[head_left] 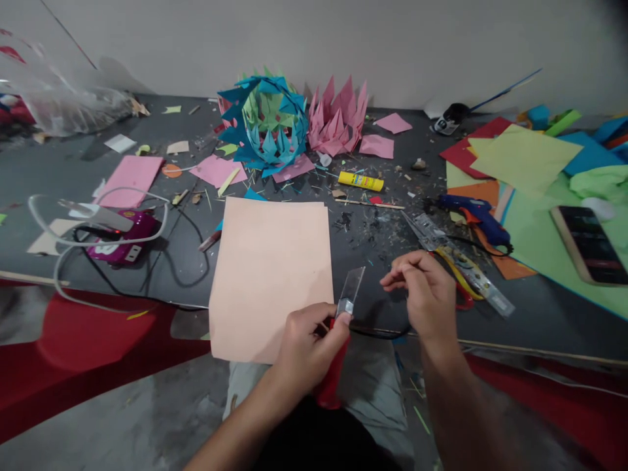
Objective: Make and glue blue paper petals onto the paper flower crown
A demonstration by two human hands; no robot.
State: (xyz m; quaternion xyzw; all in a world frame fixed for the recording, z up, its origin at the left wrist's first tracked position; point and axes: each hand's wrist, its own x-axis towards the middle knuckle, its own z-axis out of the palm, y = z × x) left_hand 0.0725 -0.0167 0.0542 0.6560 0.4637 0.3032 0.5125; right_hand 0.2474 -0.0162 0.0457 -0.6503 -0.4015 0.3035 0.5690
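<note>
My left hand (311, 340) is closed around a red utility knife (336, 366), its wide blade pointing up and away. Under and beside that wrist lies a peach sheet of paper (272, 268), overhanging the table's front edge. My right hand (422, 288) hovers to the right of the blade, fingertips pinched together; whether anything small is between them I cannot make out. Just beyond it lie yellow-and-red-handled scissors (449, 265) and a clear ruler (483, 288), partly hidden by the hand.
Blue and pink folded-paper crowns (338, 121) stand at the back near a yellow glue stick (362, 181). A blue glue gun (475, 216), coloured sheets (530, 157) and a phone (591, 242) lie right. A purple power socket (125, 245) with cables sits left. Scraps litter the table.
</note>
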